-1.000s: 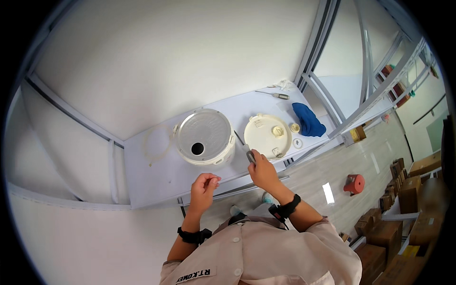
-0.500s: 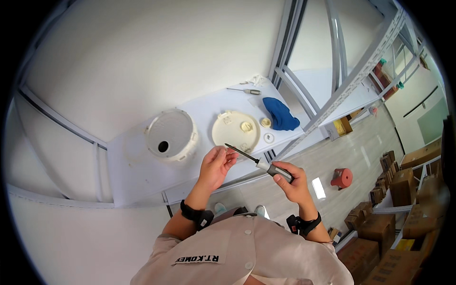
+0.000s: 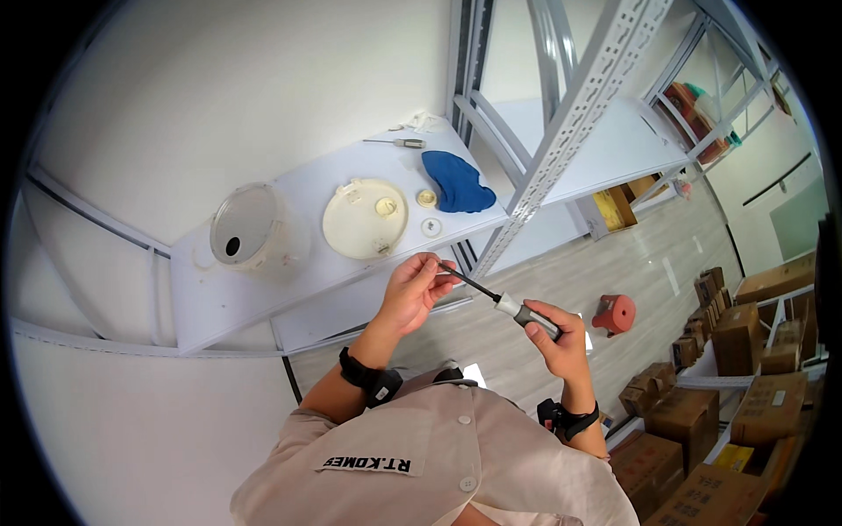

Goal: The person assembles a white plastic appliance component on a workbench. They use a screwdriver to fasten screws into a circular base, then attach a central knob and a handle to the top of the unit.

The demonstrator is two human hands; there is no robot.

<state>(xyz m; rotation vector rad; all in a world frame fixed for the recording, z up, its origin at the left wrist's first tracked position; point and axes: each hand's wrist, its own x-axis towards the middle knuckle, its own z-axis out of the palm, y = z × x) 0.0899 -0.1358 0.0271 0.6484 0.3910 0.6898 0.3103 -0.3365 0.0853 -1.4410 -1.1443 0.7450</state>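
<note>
Right hand (image 3: pixel 566 344): grip wrapped round that screwdriver (image 3: pixel 507 304), right of centre
Left hand (image 3: pixel 412 294): narrow grip, pinched at its tip, mid-frame

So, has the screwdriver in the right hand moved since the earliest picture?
Yes: the screwdriver, first reaching over the white table, now shows beyond the table's front edge, toward the view's lower right.

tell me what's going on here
A person holds a screwdriver by its handle in the right hand, with the fingers of the left hand at its tip. On the white work surface stand a round container and, to its right, a cream round lid, a blue cloth and a second screwdriver.
</note>
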